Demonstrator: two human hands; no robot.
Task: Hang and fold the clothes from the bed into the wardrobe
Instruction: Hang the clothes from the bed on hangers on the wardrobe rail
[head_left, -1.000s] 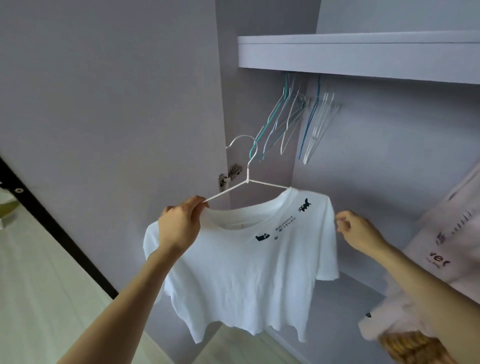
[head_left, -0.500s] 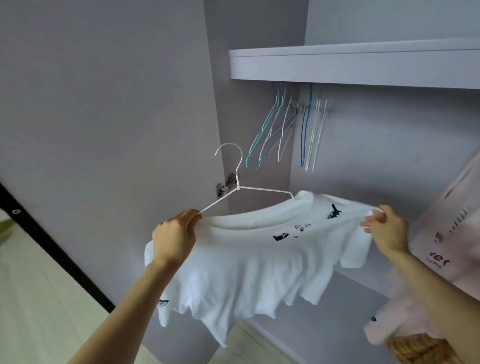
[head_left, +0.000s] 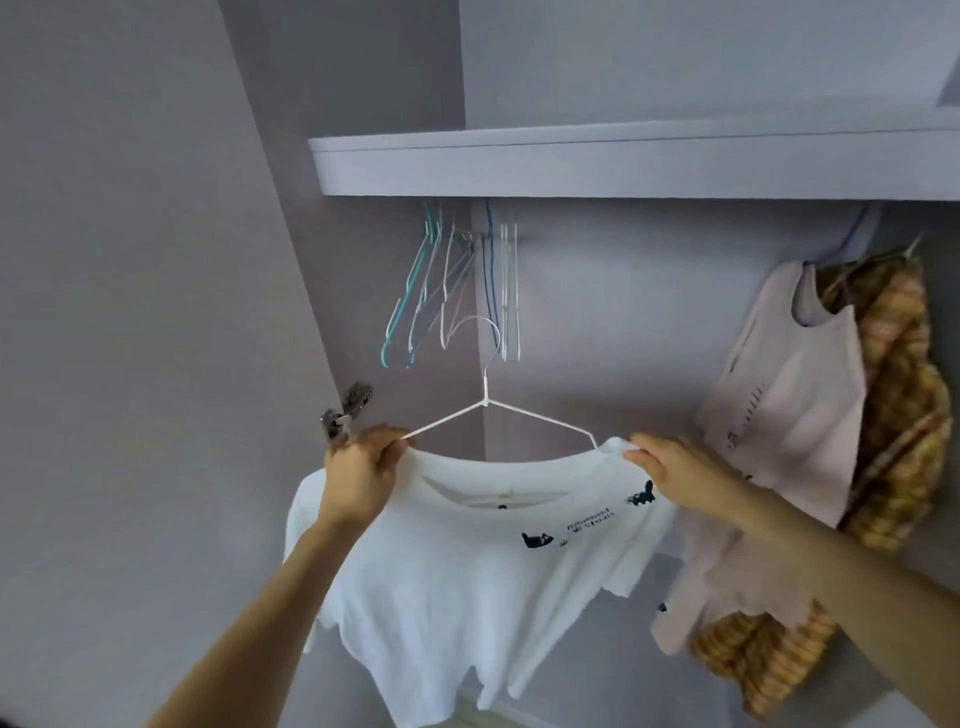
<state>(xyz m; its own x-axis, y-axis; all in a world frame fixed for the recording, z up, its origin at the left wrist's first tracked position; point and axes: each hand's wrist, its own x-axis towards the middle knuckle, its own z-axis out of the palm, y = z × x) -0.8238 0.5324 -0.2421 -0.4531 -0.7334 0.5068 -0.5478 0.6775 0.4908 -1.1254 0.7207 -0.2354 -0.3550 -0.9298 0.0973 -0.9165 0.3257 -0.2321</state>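
Head view: left hand (head_left: 358, 475) pinches the hanger (head_left: 485, 410) arm and collar, right hand (head_left: 675, 470) pinches the shirt (head_left: 467, 571) shoulder. Hook points straight up, below the shelf (head_left: 623, 166), roughly midway between both hands, so I'd guess it goes up next.

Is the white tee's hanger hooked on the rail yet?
Not yet. The white hanger has its hook free in the air below the shelf, and both hands hold the tee.
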